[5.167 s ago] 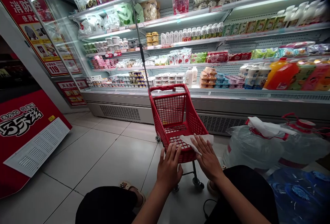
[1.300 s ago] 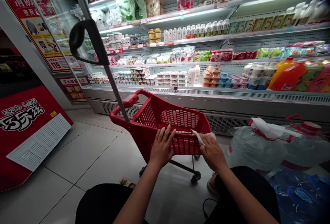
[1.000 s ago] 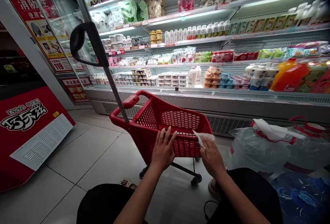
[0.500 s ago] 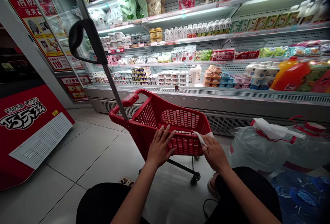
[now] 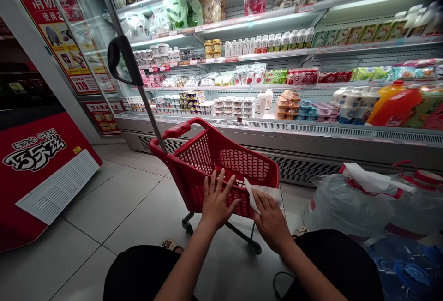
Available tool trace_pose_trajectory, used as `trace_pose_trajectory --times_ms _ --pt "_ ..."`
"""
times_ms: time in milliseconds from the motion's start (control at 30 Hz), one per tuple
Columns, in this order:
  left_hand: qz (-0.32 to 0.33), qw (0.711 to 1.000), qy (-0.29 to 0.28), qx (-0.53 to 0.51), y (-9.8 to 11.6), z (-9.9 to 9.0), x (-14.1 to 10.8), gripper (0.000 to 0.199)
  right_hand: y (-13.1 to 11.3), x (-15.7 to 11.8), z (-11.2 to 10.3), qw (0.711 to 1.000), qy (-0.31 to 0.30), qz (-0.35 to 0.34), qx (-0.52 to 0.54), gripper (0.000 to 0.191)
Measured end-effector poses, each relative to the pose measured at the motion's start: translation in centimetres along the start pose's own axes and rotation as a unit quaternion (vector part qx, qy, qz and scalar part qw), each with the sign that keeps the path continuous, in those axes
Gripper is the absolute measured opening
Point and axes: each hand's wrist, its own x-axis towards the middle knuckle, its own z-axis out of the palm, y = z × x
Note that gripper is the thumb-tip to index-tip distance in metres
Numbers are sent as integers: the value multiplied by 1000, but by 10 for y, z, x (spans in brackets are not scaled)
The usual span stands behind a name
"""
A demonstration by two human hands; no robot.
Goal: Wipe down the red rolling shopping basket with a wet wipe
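A red plastic shopping cart [image 5: 188,171] with a tall grey pole and black handle [image 5: 122,63] stands in front of me. My left hand [image 5: 217,204] lies with fingers spread against the cart's near side, just below the rim, and holds nothing. To its right, my right hand [image 5: 272,220] has its fingers together over a white wipe [image 5: 268,191], pressing it to the near side by the corner. Part of the wipe sticks up above the rim, and the rest is hidden under the fingers.
Behind the cart runs a refrigerated shelf unit [image 5: 221,125] full of dairy and drinks. Large water jugs [image 5: 346,204] stand at the right, with white tissue [image 5: 372,178] on one. A red freezer [image 5: 38,171] is at the left. A black cable [image 5: 277,285] lies on the floor.
My right hand has slid left along the cart's near side with the wipe, and more of the wipe shows. The cart has turned slightly. My left hand stays spread on it.
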Motion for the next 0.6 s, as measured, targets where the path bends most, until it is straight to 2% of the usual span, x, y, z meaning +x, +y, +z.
trace_pose_trajectory --times_ms 200,367,433,500,600 --pt "-81 997 -1 17 -4 14 7 81 -9 7 -8 998 -46 -32 32 75" --pt "-140 990 -10 27 -11 14 8 93 -20 -6 -11 994 -52 -70 65 80" --pt "-145 989 -5 29 -14 12 4 97 -11 -14 -10 989 -60 -116 74 85" --pt "-139 990 -1 28 -18 10 -2 96 10 -19 -9 982 -71 -158 78 88" --pt "-129 991 5 20 -21 8 -8 93 54 -18 -6 984 -74 -146 65 85"
